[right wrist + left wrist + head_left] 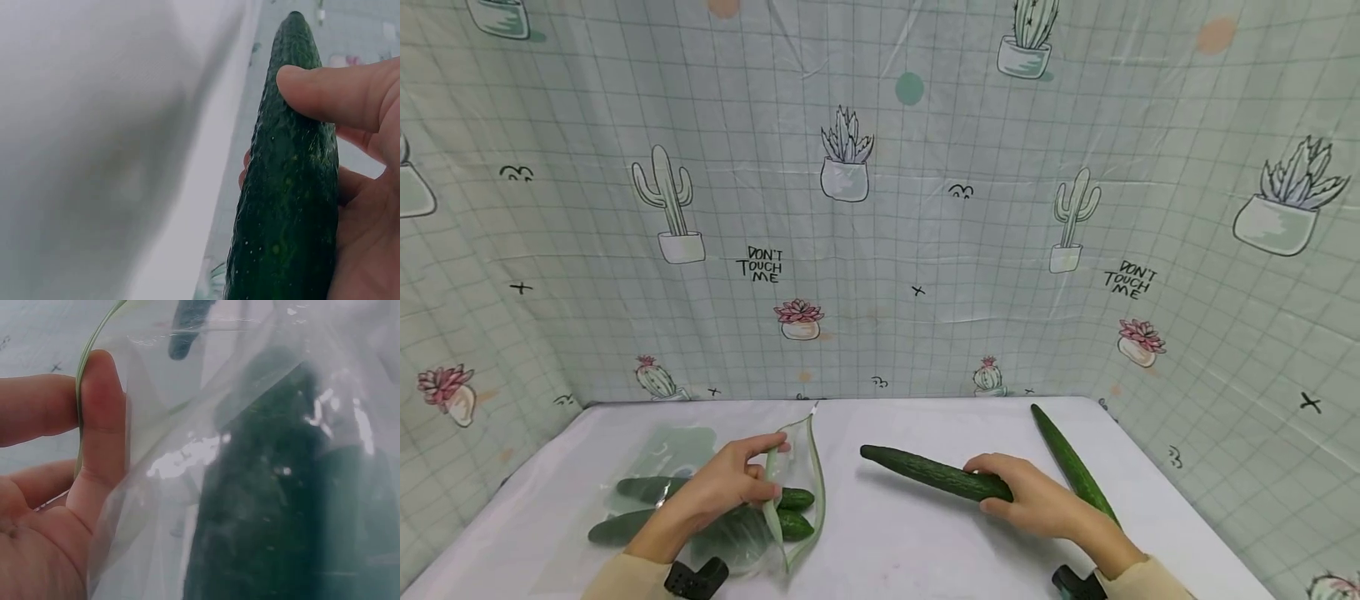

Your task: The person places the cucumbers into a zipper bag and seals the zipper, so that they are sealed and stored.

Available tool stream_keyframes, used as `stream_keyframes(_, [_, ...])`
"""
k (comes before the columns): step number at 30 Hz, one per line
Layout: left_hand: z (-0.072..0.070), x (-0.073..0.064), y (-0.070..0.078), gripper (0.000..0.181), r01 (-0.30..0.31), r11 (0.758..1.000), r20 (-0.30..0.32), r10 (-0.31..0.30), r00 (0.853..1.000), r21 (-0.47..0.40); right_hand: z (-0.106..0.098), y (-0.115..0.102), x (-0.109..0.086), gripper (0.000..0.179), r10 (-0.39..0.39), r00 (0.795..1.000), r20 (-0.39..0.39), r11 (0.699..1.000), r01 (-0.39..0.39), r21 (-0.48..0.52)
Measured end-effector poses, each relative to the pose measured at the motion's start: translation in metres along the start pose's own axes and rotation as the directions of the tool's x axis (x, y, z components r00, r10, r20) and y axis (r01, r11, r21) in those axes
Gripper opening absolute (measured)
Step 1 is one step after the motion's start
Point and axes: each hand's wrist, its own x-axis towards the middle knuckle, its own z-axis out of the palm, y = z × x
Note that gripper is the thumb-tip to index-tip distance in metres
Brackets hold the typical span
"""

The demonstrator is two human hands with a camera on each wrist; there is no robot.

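Note:
A clear zip bag (pixel 737 546) with a green-edged mouth lies on the left of the table, two cucumbers (pixel 795 525) inside it. My left hand (pixel 730 479) pinches one edge of the mouth, which gapes toward the right. In the left wrist view, the bag's green strip (pixel 80 394) runs between the fingers, and the cucumbers show dark through the plastic. My right hand (pixel 1037 500) grips a long cucumber (pixel 925 471) by its right end, the other end pointing left toward the bag. Its thumb (pixel 331 90) lies along the bumpy skin in the right wrist view.
Another cucumber (pixel 1075 462) lies slanted on the white table (pixel 917 550), behind and right of my right hand. A curtain (pixel 880 250) printed with cacti and a grid hangs along the table's back and sides.

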Motion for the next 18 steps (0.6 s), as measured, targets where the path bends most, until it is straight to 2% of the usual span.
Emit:
stream_keyframes(8, [-0.001,0.003,0.007,0.082,-0.032,0.999,-0.014,0.032,0.999,0.018,0.003,-0.026,0.023,0.042,-0.103,0.995,0.018,0.994,0.103,-0.031])
stream_keyframes(13, [-0.001,0.003,0.008,0.081,-0.04,0.999,-0.028,0.041,0.999,0.026,0.011,-0.045,0.049,0.041,-0.125,0.99,0.062,0.99,0.129,-0.063])
stream_keyframes(18, [0.001,0.003,0.006,0.08,-0.069,0.996,-0.011,0.07,0.997,0.049,0.027,-0.062,0.079,0.039,-0.14,0.984,0.106,0.985,0.149,-0.088])
